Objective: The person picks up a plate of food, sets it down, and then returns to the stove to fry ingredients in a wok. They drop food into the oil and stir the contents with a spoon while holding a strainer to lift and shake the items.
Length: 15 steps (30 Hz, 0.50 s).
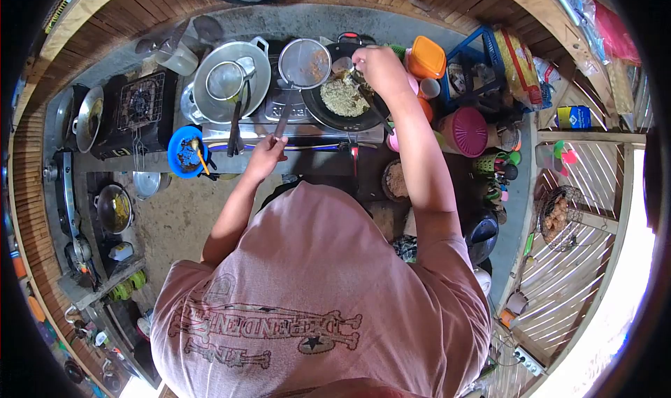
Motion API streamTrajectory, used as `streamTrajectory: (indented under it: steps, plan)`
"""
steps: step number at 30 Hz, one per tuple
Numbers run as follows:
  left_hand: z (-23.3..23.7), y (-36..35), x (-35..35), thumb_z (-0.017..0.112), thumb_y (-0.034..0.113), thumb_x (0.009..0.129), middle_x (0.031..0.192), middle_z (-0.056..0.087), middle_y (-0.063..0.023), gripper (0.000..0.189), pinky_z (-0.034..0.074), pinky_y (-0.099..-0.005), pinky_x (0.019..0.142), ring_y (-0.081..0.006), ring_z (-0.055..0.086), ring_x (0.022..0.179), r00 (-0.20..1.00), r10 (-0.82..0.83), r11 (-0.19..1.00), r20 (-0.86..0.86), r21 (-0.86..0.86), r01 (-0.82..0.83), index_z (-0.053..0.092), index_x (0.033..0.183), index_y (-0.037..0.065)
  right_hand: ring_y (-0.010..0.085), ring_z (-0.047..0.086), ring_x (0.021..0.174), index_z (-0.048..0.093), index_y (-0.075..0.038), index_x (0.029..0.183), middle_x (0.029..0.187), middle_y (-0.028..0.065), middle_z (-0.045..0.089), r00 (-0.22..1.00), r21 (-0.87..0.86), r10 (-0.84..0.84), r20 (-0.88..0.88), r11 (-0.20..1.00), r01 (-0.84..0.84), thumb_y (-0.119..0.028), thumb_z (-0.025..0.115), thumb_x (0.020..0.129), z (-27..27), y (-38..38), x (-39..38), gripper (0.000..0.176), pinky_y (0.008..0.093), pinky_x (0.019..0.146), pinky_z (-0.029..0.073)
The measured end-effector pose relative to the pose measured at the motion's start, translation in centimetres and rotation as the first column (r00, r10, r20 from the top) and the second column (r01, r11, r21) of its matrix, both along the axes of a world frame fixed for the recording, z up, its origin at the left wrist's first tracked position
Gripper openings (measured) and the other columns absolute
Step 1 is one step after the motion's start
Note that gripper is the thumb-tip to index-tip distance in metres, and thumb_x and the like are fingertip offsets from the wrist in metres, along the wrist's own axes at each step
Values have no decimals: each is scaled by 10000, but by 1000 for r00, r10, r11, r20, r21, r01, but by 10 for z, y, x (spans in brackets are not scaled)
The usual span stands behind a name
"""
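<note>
L hand (265, 157) fingers wrapped on strainer (305, 62) handle; R hand (377, 68) grips utensil (370, 99) over pan (316, 110).

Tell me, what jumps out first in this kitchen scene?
The black pan of crumbly yellowish food on the stove, top centre, with the right hand over it, seemingly gripping a dark utensil. Just left, the left hand holds a round mesh strainer by its long handle. A bright blue bowl sits further left.

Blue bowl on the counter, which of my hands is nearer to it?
Left. The left hand grips the strainer handle just right of the blue bowl; the right hand is farther off, above the black pan.
</note>
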<state>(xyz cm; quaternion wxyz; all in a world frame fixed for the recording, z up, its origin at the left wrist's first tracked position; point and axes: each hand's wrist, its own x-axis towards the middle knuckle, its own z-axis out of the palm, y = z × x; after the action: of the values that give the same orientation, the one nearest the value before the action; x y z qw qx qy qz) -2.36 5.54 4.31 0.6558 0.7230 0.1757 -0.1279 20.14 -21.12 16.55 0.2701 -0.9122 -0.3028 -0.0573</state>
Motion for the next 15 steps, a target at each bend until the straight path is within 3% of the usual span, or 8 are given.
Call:
streamTrajectory:
  steps: [11,15]
  plan:
    - [0,-1,-1,594,362,1005,753,468,13,353,564,-322,703,-76,494,683,1000,15,1000,1,-16,-15,501,942,27,354,684,842,726,-46,924,918,159,705,995,62,-40,90,997,34,-24,677,818,29,16,15,119,424,769,543]
    - [-1,1,-2,599,357,1003,751,464,16,349,563,-312,689,-71,489,675,1000,11,1000,5,-20,-11,493,952,28,371,674,873,725,-68,911,913,168,695,996,82,-6,94,997,-2,28,601,784,42,11,10,202,443,784,541]
